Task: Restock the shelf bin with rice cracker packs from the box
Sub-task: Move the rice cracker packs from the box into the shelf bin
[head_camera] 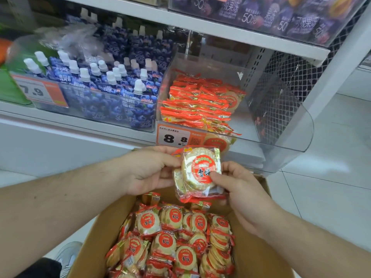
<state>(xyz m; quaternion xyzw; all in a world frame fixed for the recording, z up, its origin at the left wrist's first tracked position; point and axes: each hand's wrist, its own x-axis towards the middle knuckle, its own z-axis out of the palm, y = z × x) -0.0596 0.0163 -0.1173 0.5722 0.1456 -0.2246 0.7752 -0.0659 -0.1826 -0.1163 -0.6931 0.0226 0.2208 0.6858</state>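
Between my hands is a small stack of rice cracker packs (pixel 197 173), round pale crackers in clear wrap with red labels. My left hand (pixel 149 170) grips the stack's left edge and my right hand (pixel 237 189) pinches it from the right, thumb on the top label. They hover above the open cardboard box (pixel 96 229), which holds several more packs (pixel 176 243). Just above, the clear shelf bin (pixel 281 127) holds rows of packs (pixel 198 101) on its left side; its right side is bare.
A bin of blue jelly pouches (pixel 104 87) stands left of the cracker bin. Orange price tags (pixel 176 138) hang on the bin fronts. A higher shelf (pixel 200 23) carries purple packs. White floor tiles (pixel 331 161) lie to the right; my shoe (pixel 67 255) is at lower left.
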